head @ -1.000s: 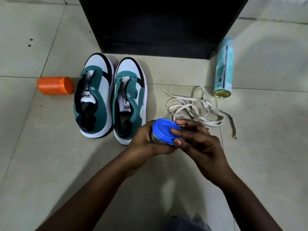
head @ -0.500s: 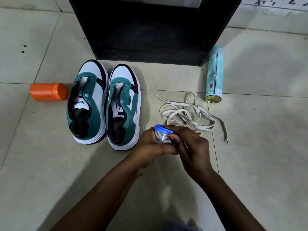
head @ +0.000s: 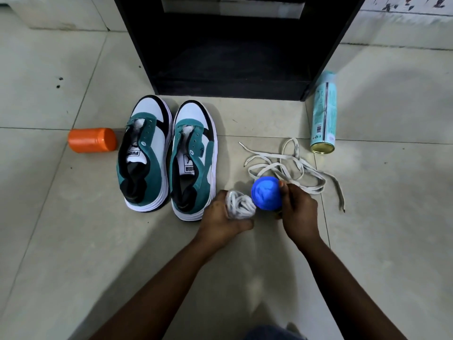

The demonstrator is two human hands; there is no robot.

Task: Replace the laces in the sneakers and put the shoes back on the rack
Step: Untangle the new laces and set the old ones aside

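Note:
Two teal, white and black sneakers without laces stand side by side on the tiled floor, the left sneaker point(head: 143, 155) and the right sneaker point(head: 195, 160), toes toward the black rack point(head: 235, 45). A loose pile of old cream laces point(head: 289, 168) lies right of them. My left hand point(head: 221, 219) grips a small clear jar with coiled white laces point(head: 241, 207) showing in its open mouth. My right hand point(head: 297, 212) holds the blue lid point(head: 266, 193), lifted off and just right of the jar.
An orange container point(head: 92, 140) lies on its side left of the sneakers. A teal spray can point(head: 323, 114) lies on the floor beside the rack's right corner. The rack's low shelf is dark.
The blue lid has come off the jar: my right hand pulled it away to the right, and the white laces inside now show. The view tilted up toward the rack.

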